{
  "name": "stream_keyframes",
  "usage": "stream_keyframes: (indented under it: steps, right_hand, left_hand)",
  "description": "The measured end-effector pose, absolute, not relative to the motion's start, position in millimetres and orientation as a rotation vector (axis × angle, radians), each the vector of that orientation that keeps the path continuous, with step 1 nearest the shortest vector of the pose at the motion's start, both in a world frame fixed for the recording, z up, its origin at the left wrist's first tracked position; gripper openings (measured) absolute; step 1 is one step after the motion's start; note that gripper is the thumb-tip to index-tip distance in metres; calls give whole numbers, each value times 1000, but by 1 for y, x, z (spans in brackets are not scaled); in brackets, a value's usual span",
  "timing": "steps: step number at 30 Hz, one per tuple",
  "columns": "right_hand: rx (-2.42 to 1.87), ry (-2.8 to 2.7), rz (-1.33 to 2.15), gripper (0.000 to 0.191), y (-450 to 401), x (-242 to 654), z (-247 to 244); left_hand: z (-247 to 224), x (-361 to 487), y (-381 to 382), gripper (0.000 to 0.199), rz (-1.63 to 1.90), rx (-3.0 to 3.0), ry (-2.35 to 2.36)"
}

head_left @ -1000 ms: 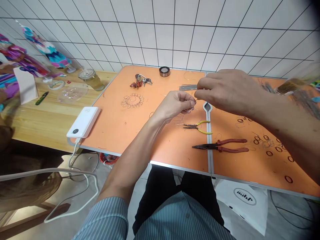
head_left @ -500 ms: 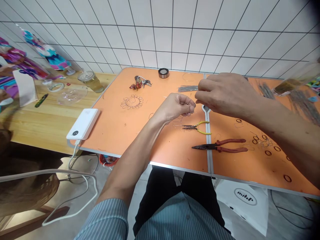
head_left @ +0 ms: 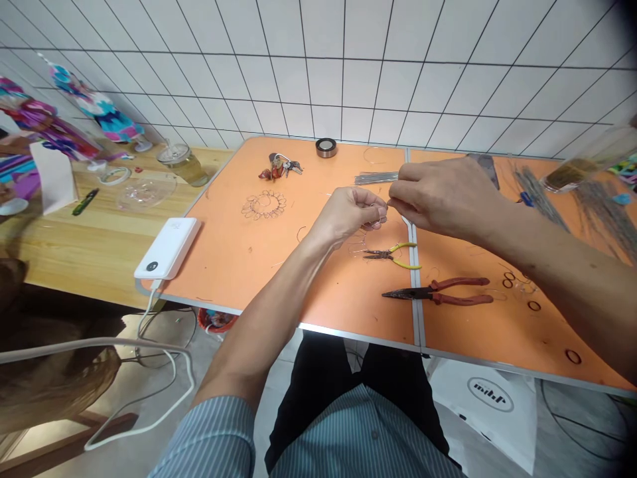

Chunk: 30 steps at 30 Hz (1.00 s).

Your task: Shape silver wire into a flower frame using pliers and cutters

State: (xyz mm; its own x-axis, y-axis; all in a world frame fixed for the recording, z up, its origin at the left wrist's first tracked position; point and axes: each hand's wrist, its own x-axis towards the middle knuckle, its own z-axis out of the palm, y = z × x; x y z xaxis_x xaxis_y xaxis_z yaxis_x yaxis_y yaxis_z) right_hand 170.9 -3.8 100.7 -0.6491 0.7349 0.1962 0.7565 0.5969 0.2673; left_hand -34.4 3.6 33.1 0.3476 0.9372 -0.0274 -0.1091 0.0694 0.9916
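Observation:
My left hand [head_left: 354, 214] is closed in a pinch on a thin piece of wire [head_left: 377, 222], bent and partly hidden by the fingers. Against its fingertips, my right hand [head_left: 440, 198] pinches too, apparently at the end of the same wire; its fingers mostly cover what they grip. Below them lie small yellow-handled pliers [head_left: 393, 254] and larger red-handled long-nose pliers [head_left: 438, 292]. A looped wire ring [head_left: 263, 205], shaped like a flower, rests to the left. Straight wires [head_left: 375, 178] lie just beyond my hands.
Keys [head_left: 281, 167] and a roll of black tape [head_left: 326, 147] lie towards the wall. A white power bank [head_left: 168, 248] sits at the left edge, its cable hanging down. Dark rings [head_left: 534, 306] and wire bundles [head_left: 541, 196] are on the right. A lidded cup [head_left: 183, 164] stands at left.
My right hand and forearm have dropped slightly, uncovering a dark object and more of the wire bundle behind, and covering some rings. My left hand stays nearly in place.

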Motion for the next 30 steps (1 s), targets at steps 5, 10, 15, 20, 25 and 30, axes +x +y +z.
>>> stream_keyframes:
  steps: [5,10,15,20,25,30]
  right_hand:
    - [-1378,-2636,-447,40,-6,167,91]
    - [-1492,-2558,-401,36,-8,154,84]
    - [-1577,-2354,49,23,-6,153,90]
    - [-1643,-2139,626,11,-1,169,103]
    - [-1580,-2164,637,11,1,173,102]
    - [-1561,-2180,448,13,-6,164,94]
  left_hand:
    - [28,-31,6,9,1022,1269,922]
    - [24,-28,9,13,1053,1270,961]
    - [27,-29,8,14,1097,1206,986]
    - [32,-32,8,14,1097,1220,987]
    - [31,-33,7,11,1112,1252,986]
    - [25,-28,7,12,1139,1260,976]
